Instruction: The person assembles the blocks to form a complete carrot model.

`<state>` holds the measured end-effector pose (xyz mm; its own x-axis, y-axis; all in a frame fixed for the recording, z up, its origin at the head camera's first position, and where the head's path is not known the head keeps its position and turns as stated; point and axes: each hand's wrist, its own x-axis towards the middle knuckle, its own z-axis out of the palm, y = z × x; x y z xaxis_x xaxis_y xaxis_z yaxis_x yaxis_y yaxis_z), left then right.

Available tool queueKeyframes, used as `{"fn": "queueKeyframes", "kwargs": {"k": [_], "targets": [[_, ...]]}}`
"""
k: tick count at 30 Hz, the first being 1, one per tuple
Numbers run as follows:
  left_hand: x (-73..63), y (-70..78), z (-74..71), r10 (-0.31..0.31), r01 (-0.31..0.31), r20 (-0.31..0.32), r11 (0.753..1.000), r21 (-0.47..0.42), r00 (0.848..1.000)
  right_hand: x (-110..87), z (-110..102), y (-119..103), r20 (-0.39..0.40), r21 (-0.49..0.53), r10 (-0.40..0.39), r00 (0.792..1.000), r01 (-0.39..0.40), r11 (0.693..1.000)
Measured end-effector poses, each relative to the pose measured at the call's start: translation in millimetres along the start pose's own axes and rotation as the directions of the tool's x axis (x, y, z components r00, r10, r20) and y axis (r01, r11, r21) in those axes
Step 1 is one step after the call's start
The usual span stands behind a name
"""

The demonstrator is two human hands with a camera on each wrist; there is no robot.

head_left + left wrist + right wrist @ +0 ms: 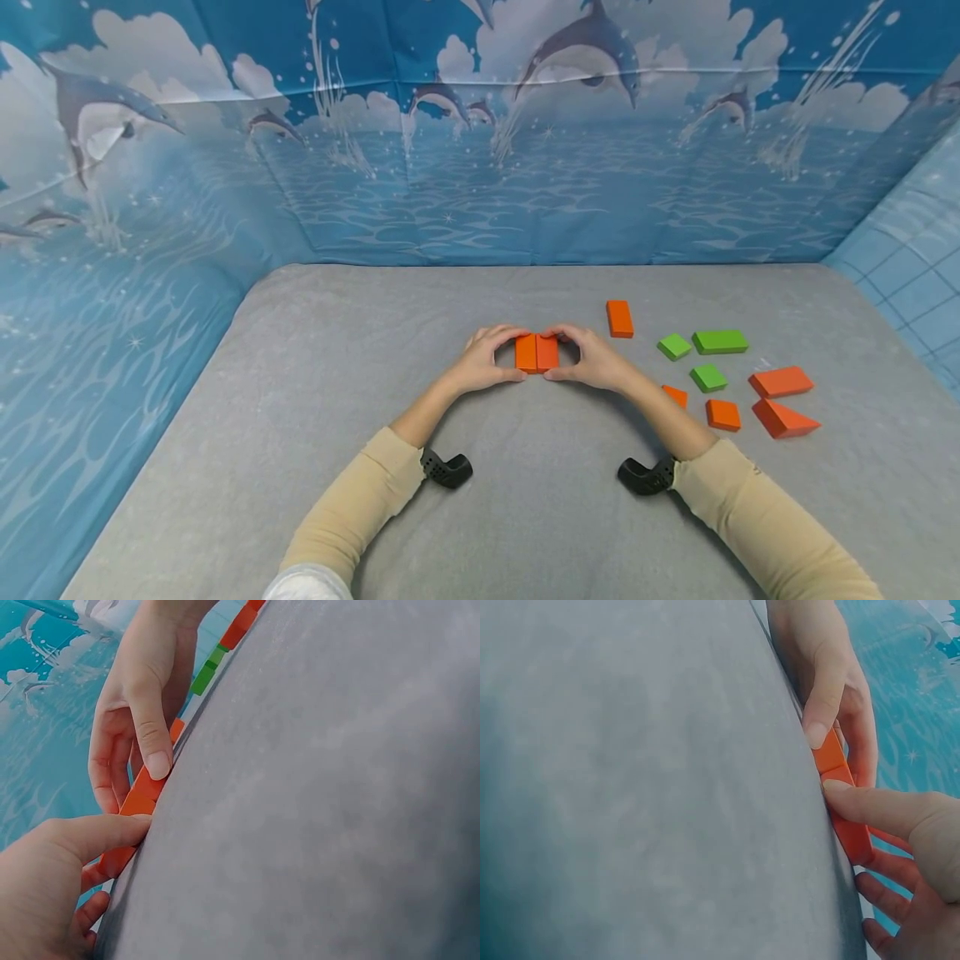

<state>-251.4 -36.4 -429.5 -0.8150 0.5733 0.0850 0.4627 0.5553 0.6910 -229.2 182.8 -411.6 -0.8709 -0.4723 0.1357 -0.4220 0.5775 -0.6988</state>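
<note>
Two orange rectangular blocks lie side by side on the grey cloth, long edges together with a thin seam between. My left hand [480,362] pinches the left orange block [526,353], thumb at its near end and fingers at its far end. On the right orange block [548,354] my right hand [592,360] has the same hold, thumb near and fingertips far. In the left wrist view the left thumb [112,831] presses the front face of its block, low by the cloth. The right wrist view shows the right thumb [855,795] on the other block [851,832], beside the seam.
Right of the hands lie an upright-laid orange block [619,319], a long green block [720,342], two small green blocks, an orange square block [723,415], a long orange block [781,382] and an orange wedge [783,418]. The right forearm partly covers another orange block [675,396].
</note>
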Motion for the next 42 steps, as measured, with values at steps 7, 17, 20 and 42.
{"fn": "queueKeyframes", "kwargs": {"k": [7,17,20,42], "targets": [[0.3,-0.9,0.2,0.004,-0.004,-0.002,1.0,0.007,1.0,-0.2,-10.8,1.7,0.035,0.032,-0.004,0.999,0.003,0.999],[-1.1,-2.1,-0.1,0.03,-0.03,0.005,1.0,-0.002,1.0,-18.4,-81.0,34.3,-0.015,0.021,0.211,0.977,-0.211,0.977],[-1.4,-2.2,-0.2,0.034,-0.034,0.004,0.999,0.0,0.999,-23.8,-91.2,49.5,0.024,-0.004,0.217,0.976,-0.217,0.976],[-1.3,-3.3,-0.1,0.021,-0.021,0.012,1.0,0.008,1.0,-18.1,-91.0,73.9,0.066,-0.018,0.327,0.943,-0.327,0.945]]}}
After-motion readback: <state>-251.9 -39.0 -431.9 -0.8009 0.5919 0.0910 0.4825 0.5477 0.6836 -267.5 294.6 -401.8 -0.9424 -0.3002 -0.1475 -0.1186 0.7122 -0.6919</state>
